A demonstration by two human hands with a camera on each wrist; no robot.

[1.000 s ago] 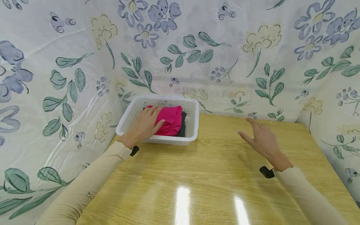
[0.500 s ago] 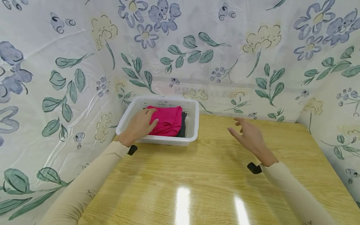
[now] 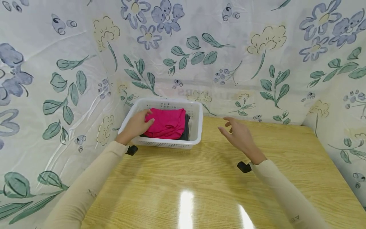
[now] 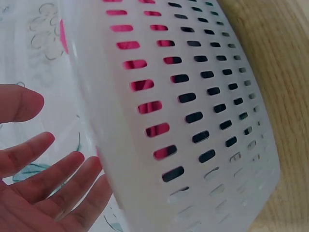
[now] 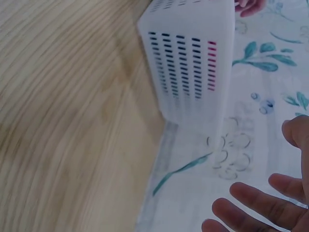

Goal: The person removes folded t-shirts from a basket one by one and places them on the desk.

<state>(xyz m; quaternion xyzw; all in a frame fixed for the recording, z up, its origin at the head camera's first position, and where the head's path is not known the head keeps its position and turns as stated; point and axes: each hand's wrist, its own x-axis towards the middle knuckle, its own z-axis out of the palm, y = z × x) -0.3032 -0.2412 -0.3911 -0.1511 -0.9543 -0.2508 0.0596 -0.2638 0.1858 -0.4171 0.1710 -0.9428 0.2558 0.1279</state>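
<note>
A white perforated plastic basket [image 3: 194,127] stands at the back left of the table. Inside it lies folded bright pink cloth [image 3: 168,122] on top of dark cloth [image 3: 186,128]. My left hand [image 3: 135,124] hovers over the basket's left side, fingers spread and loosely bent beside the pink cloth. In the left wrist view its fingers [image 4: 58,183] hold nothing and are near the rim. To the right of the basket, my right hand [image 3: 238,135] is in the air above the table, fingers loosely bent. The right wrist view shows its fingers [image 5: 263,200] apart, with nothing between them.
The wooden table [image 3: 171,171] runs from the front to a floral sheet [image 3: 223,63] that hangs behind and along both sides. The basket sits close to the back left corner. Both wrists wear small black devices.
My right hand has moved left, toward the basket. My left hand has drawn back to the left from above the pink cloth, leaving more of it in view. The basket stays put.
</note>
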